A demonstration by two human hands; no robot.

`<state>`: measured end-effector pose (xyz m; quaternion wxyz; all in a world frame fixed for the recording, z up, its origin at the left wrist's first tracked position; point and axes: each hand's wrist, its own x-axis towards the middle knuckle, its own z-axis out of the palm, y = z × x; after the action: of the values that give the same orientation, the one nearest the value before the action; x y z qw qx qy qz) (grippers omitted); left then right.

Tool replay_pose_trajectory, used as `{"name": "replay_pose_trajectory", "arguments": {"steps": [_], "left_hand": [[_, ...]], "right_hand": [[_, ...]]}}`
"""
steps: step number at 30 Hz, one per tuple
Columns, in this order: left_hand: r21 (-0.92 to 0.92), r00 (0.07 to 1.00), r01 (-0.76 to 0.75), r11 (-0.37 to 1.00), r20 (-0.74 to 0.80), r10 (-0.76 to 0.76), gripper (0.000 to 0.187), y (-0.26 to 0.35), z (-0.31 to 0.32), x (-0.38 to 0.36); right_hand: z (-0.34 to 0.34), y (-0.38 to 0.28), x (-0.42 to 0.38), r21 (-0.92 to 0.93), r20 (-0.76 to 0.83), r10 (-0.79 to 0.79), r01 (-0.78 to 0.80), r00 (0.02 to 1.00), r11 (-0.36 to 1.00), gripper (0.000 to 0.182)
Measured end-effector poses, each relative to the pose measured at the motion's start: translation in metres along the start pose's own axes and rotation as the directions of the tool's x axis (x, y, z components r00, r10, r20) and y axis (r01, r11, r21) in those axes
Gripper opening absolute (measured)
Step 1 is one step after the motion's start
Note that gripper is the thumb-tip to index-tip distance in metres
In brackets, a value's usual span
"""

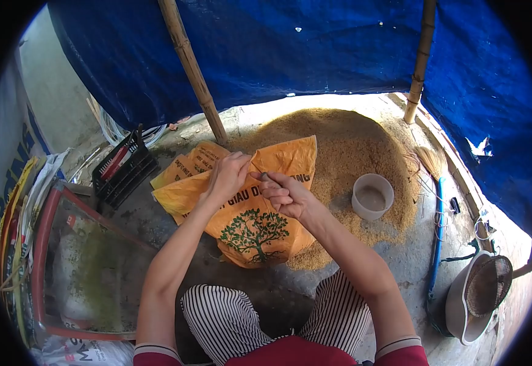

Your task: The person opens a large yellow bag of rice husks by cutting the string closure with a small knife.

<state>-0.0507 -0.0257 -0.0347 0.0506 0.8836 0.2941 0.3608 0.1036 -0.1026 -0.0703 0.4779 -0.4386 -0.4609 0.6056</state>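
Note:
An orange woven sack (260, 207), printed with a green tree and dark lettering, stands on the floor in front of my knees. My left hand (229, 174) is closed on its upper edge, fingers pinching the fabric. Close beside it, my right hand (285, 194) is curled in a fist around a small dark grey object (266, 177), mostly hidden by the fingers. Its visible end is at the sack's edge by my left fingertips. Behind the sack spreads a heap of golden grain (333, 143), with a white plastic tub (372, 196) resting in it.
At left are a black crate (125, 165), a red-framed mesh screen (46, 244) and folded sacks (19, 226). On the right are a blue-handled broom (441, 213) and a pale basin (461, 299) with a sieve (489, 285). Bamboo poles (196, 73) stand before a blue tarp (314, 49).

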Motion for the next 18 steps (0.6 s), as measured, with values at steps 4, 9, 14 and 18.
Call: {"name": "replay_pose_trajectory", "arguments": {"steps": [4,9,14,18], "left_hand": [[-0.006,1.000,-0.015,1.000,-0.001,0.015,0.016,0.001,0.002,0.001],[0.020,0.997,0.045,0.999,0.069,-0.046,0.018,0.006,-0.005,0.000],[-0.060,1.000,0.028,0.998,0.001,-0.028,0.018,0.002,-0.003,-0.002],[-0.048,0.999,0.023,0.999,0.043,-0.020,0.017,0.002,-0.005,-0.003]], "right_hand": [[0.004,0.019,0.004,-0.874,-0.054,-0.425,0.164,0.904,0.459,0.033],[-0.003,0.033,0.020,-0.740,0.009,-0.607,0.414,0.795,0.531,0.034],[-0.002,0.008,0.005,-0.336,-0.039,-0.287,0.258,0.957,0.906,0.034],[0.000,-0.007,-0.008,0.079,0.078,0.122,-0.128,0.989,0.989,0.034]]}}
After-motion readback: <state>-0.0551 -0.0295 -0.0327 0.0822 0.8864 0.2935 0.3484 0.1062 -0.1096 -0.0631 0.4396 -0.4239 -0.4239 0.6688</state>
